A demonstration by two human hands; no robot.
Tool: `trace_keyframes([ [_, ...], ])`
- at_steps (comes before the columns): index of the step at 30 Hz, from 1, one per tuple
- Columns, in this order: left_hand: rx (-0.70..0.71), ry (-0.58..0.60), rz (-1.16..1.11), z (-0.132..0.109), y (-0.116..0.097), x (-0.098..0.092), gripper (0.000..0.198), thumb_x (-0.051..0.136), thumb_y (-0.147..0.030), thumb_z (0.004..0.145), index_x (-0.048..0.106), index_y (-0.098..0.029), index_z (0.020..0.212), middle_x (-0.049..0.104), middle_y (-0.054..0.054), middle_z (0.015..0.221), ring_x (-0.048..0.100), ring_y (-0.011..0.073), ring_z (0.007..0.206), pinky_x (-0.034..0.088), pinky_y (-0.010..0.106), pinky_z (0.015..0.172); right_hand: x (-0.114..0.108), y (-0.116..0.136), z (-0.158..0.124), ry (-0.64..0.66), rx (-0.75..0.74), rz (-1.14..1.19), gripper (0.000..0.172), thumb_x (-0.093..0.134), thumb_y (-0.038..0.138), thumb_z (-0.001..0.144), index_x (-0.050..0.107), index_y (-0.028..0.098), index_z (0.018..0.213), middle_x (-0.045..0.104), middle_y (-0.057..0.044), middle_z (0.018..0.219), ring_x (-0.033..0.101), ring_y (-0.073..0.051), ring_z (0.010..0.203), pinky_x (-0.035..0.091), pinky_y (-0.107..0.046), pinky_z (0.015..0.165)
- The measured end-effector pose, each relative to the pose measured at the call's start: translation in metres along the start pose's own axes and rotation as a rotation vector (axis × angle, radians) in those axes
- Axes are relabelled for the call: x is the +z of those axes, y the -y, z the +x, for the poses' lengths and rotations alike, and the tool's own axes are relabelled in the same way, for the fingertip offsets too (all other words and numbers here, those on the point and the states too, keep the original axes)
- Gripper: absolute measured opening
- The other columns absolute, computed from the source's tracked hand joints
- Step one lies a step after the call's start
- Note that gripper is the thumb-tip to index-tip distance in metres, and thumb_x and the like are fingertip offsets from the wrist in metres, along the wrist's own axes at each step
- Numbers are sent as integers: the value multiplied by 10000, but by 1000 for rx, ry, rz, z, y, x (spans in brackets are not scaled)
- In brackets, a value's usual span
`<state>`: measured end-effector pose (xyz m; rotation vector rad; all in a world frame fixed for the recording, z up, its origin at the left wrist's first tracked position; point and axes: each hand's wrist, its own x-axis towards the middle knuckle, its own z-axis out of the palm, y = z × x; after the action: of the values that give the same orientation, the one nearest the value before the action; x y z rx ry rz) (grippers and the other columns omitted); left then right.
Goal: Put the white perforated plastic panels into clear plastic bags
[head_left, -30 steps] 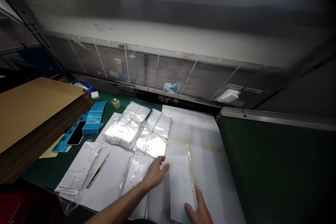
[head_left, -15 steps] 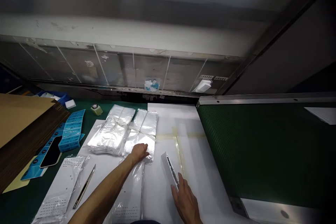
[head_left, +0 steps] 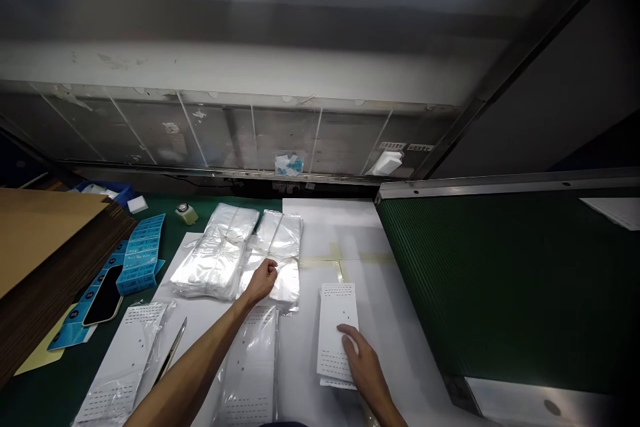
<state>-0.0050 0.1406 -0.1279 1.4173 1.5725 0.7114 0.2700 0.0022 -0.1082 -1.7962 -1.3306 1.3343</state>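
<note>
My left hand [head_left: 262,281] hovers low over the right-hand bundle of clear plastic bags [head_left: 280,233], its fingers pinched together. Whatever is between those fingertips is too small or clear to make out. A second tied bundle of clear bags [head_left: 220,257] lies beside it on the left. My right hand [head_left: 365,360] grips the right edge of a white slotted panel [head_left: 336,320], fingers across its face. Another white edge shows just under that panel's lower end. Beneath my left forearm lies a bagged white slotted panel [head_left: 247,373]; another bagged panel [head_left: 117,360] is farther left.
A cutter knife [head_left: 173,350] lies partly behind my left forearm. On the left are a phone [head_left: 104,295], blue label sheets [head_left: 141,250], a small jar [head_left: 187,213] and a cardboard stack [head_left: 45,233]. A green conveyor belt [head_left: 510,287] runs along the right.
The panel in my right hand has turned from edge-on to face-up. My left hand has moved slightly up and left over the bag bundle, fingers still together.
</note>
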Motion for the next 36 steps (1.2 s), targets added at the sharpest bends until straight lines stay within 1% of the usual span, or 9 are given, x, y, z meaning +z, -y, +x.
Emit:
trace_keyframes([
  [3, -24, -27, -250, -1, -8, -8, 266, 512, -259, 836, 475, -135, 1068, 543, 20, 809, 535, 137, 694, 459, 280, 654, 9, 15, 7, 18, -35, 24, 458, 316, 461, 890, 538, 195, 1190, 683, -61, 921, 658, -217, 724, 537, -320, 606],
  [8, -51, -37, -602, -10, -30, -23, 392, 596, -324, 779, 481, -107, 1085, 587, 50, 817, 552, 126, 674, 471, 278, 680, 37, 61, 28, -22, -171, -10, 371, 438, 482, 846, 618, 221, 1036, 637, -50, 1084, 593, -228, 983, 470, -329, 830],
  [12, -78, -13, -780, -38, -47, -20, 418, 675, -351, 728, 534, -92, 1023, 630, 103, 854, 583, 151, 677, 482, 289, 654, 65, 99, 43, -29, -271, -49, 354, 470, 509, 828, 634, 245, 997, 647, -27, 1001, 583, -209, 946, 439, -309, 829],
  [14, -92, -14, -843, -58, -54, -13, 417, 669, -393, 741, 557, -103, 1019, 640, 119, 910, 610, 177, 766, 493, 309, 724, 76, 110, 44, -18, -303, -70, 333, 444, 496, 848, 637, 268, 993, 644, -12, 959, 588, -191, 901, 439, -289, 795],
  [17, -116, -43, -891, -87, -59, -2, 434, 711, -371, 719, 569, -145, 1061, 630, 111, 1036, 592, 202, 961, 460, 307, 866, 86, 111, 40, -12, -313, -118, 297, 399, 429, 881, 634, 283, 988, 624, -12, 898, 586, -180, 826, 436, -279, 732],
  [20, -168, -98, -888, -105, -59, 6, 467, 783, -282, 646, 582, -137, 1042, 657, 96, 943, 609, 209, 912, 466, 293, 833, 90, 105, 32, -7, -305, -182, 258, 404, 365, 880, 641, 272, 924, 587, -21, 821, 568, -188, 753, 420, -288, 683],
  [26, -237, -133, -989, -115, -52, 10, 302, 706, -315, 730, 624, -87, 909, 648, 113, 882, 613, 212, 839, 496, 358, 829, 84, 101, 13, 12, -310, -224, 313, 352, 450, 903, 605, 315, 1026, 577, -21, 893, 569, -182, 765, 414, -294, 707],
  [31, -253, -85, -1050, -123, -57, 11, 278, 687, -297, 754, 622, -81, 917, 643, 128, 875, 607, 219, 852, 504, 364, 813, 75, 102, 1, 36, -314, -202, 264, 444, 477, 864, 624, 326, 984, 596, -2, 899, 575, -187, 822, 416, -286, 741],
  [36, -281, -116, -1073, -127, -57, 10, 252, 686, -256, 754, 602, -92, 926, 614, 95, 818, 595, 194, 805, 512, 354, 787, 71, 98, 0, 44, -295, -154, 325, 349, 441, 908, 644, 317, 965, 618, 0, 853, 571, -186, 802, 417, -288, 724],
])
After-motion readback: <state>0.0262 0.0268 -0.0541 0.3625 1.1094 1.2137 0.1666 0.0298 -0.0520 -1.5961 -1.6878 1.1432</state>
